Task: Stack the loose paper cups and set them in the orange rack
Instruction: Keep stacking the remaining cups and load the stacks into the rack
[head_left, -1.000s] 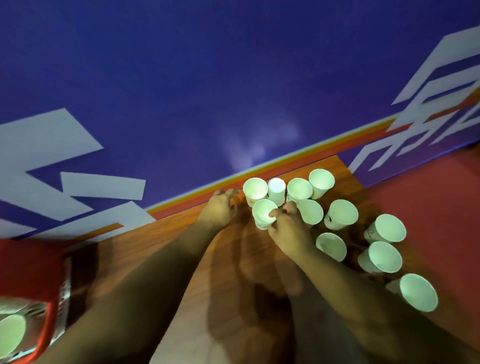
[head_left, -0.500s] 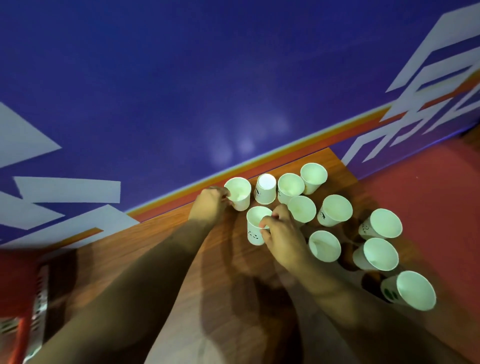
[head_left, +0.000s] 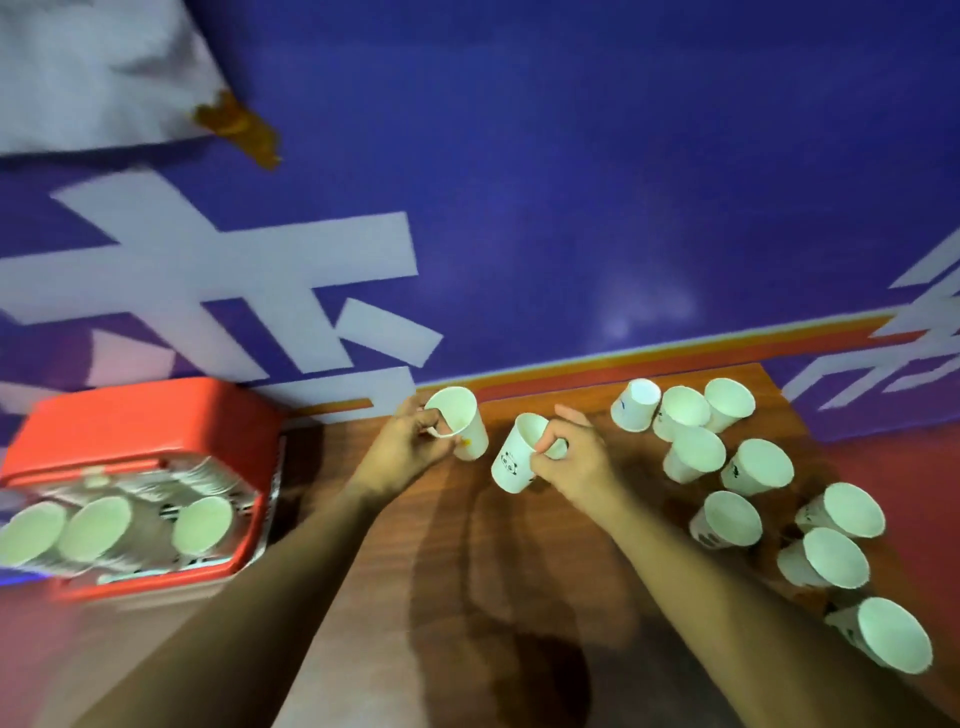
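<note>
Blue wall panel (head_left: 571, 182) with pale lettering, backing the scene. Wooden desk (head_left: 519, 545), bearing all items. Orange rack (head_left: 150, 421), far left on the desk, already holding at least three cup stacks, blurred. Loose paper cups (head_left: 753, 467), ten or so, clustered upright at the desk's right end, well apart from the rack. Your left hand (head_left: 410, 447): grip pinched on the rim of one paper cup (head_left: 457, 423), thumb inside the mouth, cup lifted and tilted. Your right hand (head_left: 571, 457): grip pinched the same way on a panda-print cup (head_left: 514, 457), also tilted. The two held cups sit near each other, not yet nested. Risks, as judged: a rim pinch may crease thin paper, so the cups jam when nested; misaligned mouths would snag; your right forearm lies near the cluster and could topple it.
</note>
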